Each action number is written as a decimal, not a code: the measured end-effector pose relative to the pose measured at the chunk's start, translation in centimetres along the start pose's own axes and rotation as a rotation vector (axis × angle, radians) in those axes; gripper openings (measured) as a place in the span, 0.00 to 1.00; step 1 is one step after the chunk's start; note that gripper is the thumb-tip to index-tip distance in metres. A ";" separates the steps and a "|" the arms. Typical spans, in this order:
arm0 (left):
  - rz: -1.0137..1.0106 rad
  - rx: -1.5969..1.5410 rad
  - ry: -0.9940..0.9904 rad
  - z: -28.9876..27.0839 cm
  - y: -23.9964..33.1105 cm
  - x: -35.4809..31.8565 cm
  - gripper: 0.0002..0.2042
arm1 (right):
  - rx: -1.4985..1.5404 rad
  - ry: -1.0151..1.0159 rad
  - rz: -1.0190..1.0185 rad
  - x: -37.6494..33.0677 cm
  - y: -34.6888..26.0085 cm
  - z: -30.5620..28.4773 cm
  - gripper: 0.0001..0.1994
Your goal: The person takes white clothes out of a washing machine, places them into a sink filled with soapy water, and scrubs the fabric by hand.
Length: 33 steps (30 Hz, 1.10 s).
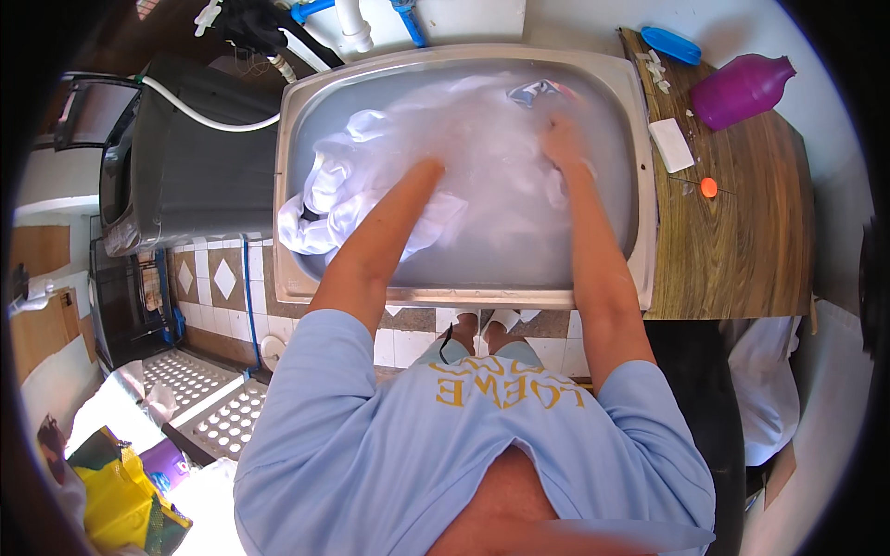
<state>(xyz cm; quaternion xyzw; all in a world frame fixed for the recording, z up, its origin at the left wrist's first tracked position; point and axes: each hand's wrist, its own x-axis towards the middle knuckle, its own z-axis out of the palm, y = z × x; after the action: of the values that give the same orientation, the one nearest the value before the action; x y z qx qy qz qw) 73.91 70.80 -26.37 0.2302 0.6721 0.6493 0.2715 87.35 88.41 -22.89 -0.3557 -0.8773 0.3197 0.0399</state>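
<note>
Both my arms reach down into a metal sink basin (630, 232) full of cloudy, greyish water. My left hand (430, 168) is under the surface past the wrist, so its fingers are hidden. Beside that forearm, a bunched white cloth (326, 181) rises out of the water on the left. My right hand (562, 142) is half sunk and blurred toward the far right of the basin. Its fingers look curled in, and the murk hides what is in them. Pale fabric lies around its wrist. Just beyond it floats a patch of cloth with a dark and coloured print (540, 91).
A wooden counter (732, 232) adjoins the basin's right side. On it are a purple bottle (742, 91), a blue brush-shaped item (671, 44), a white block (671, 145) and an orange cap (709, 187). A dark grey machine (204, 153) with a white hose (199, 115) stands left.
</note>
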 end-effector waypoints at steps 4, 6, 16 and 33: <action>0.001 0.250 -0.235 -0.2 5.0 0.5 0.16 | 1.442 -0.231 0.008 -0.7 -0.2 -3.7 0.14; -0.138 0.023 -0.299 -0.1 7.8 0.7 0.15 | 1.893 -0.354 -0.011 -1.0 -0.9 -4.4 0.14; 0.600 0.184 -0.201 15.0 11.4 -5.6 0.14 | 1.690 -0.154 -0.525 2.4 3.9 7.0 0.14; 0.349 0.329 0.117 10.9 9.2 1.3 0.12 | 1.893 -0.132 0.429 -3.2 -5.8 -0.5 0.16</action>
<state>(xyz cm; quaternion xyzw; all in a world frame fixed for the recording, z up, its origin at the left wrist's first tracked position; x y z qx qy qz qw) 79.76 80.24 -17.37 0.3459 0.7335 0.5803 0.0745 86.41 83.48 -18.59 -0.3102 -0.1744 0.9127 0.2010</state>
